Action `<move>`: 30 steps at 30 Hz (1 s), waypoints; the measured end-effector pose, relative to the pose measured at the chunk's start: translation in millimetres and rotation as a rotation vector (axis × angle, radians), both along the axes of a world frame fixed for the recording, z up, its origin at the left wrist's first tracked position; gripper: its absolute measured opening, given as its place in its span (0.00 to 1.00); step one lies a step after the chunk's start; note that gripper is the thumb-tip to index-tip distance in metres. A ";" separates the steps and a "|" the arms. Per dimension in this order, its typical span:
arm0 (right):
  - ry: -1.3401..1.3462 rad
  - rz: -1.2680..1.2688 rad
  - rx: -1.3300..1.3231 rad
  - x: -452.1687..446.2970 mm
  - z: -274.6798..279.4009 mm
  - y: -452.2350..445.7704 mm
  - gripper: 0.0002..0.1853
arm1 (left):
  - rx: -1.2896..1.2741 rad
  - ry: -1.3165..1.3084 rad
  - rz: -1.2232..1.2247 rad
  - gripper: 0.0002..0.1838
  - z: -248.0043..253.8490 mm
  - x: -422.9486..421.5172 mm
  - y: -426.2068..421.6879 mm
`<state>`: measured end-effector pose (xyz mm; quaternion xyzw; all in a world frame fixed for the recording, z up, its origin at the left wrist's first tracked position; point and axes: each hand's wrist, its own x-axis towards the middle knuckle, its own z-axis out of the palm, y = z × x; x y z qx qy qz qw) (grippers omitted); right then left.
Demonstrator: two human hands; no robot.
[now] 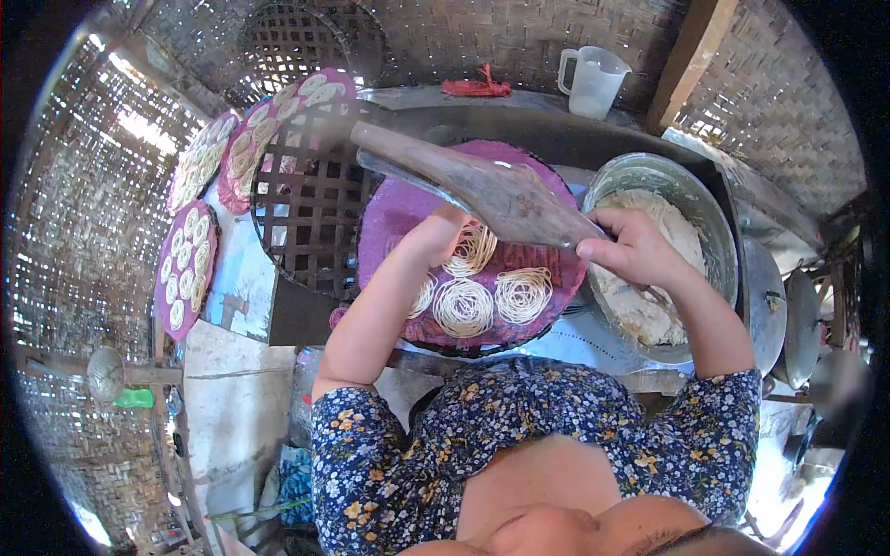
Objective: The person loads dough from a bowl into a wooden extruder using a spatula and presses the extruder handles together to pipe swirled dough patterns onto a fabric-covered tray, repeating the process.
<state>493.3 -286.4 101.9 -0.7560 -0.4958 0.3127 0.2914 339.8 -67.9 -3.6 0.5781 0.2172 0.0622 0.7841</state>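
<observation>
**Brown Paddle-Shaped Tool (519, 199) Tilted Above Pale Noodle Coils (464, 308)**

The right hand (638, 248) gripped its four-o'clock end, fingers curled; the left hand's (432, 239) hidden hold could not be told. Coils lay toward six o'clock on a round purple tray (391, 222).

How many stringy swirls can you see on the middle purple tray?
4: the top swirl by the left hand; below it, the left swirl, partly behind the arm, the middle swirl and the right swirl. The brown tool may hide more.
</observation>
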 end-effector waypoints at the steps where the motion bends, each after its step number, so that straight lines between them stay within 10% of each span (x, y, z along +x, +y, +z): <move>1: -0.016 -0.001 0.038 1.7 -2.4 0.4 0.28 | 0.017 0.041 -0.003 0.31 -4.1 -1.3 2.6; 5: -0.045 -0.062 0.089 8.2 -8.0 1.6 0.29 | 0.112 0.062 0.000 0.26 -6.8 -3.5 7.9; 14: 0.054 -0.176 0.101 15.3 -2.9 -11.0 0.25 | 1.734 0.344 -0.212 0.34 1.7 -57.1 6.9; 20: 0.067 -0.206 0.158 6.7 6.3 -20.4 0.26 | 1.809 0.185 0.265 0.39 53.8 -55.9 12.6; 24: 0.213 -0.104 0.290 -27.2 2.7 -2.1 0.28 | 1.430 -0.181 0.104 0.34 89.5 -9.4 -17.1; 25: 0.053 -0.046 0.281 -29.9 8.2 -1.6 0.29 | 1.107 -0.368 0.397 0.29 98.4 4.1 -44.5; 30: -0.679 -0.109 0.889 -16.6 60.2 -0.9 0.31 | 1.870 -0.243 0.470 0.19 149.8 23.3 -83.1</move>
